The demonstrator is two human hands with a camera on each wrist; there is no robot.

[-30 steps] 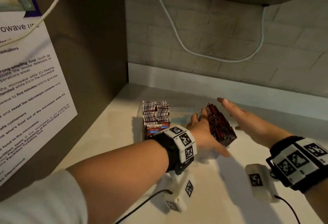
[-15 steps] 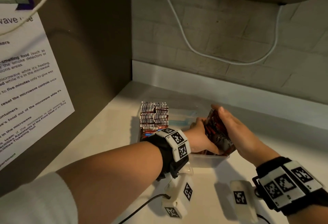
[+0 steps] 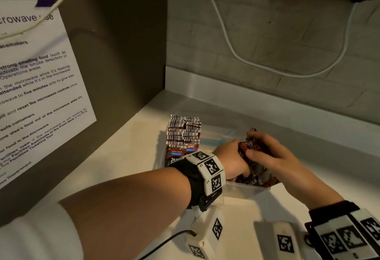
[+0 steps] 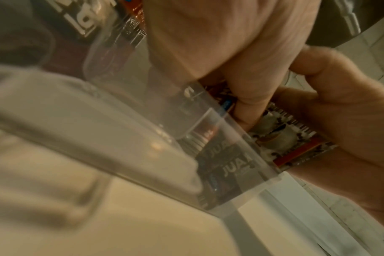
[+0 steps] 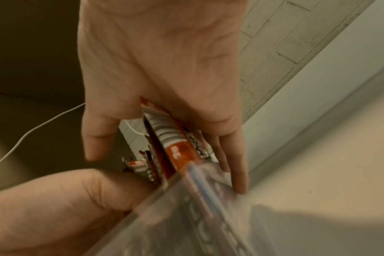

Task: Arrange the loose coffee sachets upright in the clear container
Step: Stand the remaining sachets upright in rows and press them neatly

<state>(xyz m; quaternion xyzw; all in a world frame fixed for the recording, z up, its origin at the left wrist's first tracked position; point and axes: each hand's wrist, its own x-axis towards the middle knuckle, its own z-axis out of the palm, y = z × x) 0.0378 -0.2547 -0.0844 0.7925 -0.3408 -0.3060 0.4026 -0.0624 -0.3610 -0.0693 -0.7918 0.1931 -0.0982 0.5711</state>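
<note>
With one block of sachets [image 3: 183, 134] already upright at the left end of the container [image 3: 246, 187], you grip a second bundle [image 3: 254, 161] between left hand [image 3: 230, 157] and right hand [image 3: 267, 154], apparently lowering it into the right end.

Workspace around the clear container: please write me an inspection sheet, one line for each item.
Surface: pale countertop, set in a corner.
Job's things: clear container with an upright sachet stack at its left end; a sachet bundle tilted at its right end.
Clutter: nothing seen.
Grippers: left hand and right hand both grip the bundle.
Cables: white cable sagging on the brick wall; dark lead from the left wrist camera.
Surroundings: microwave notice on the brown side panel.
</note>
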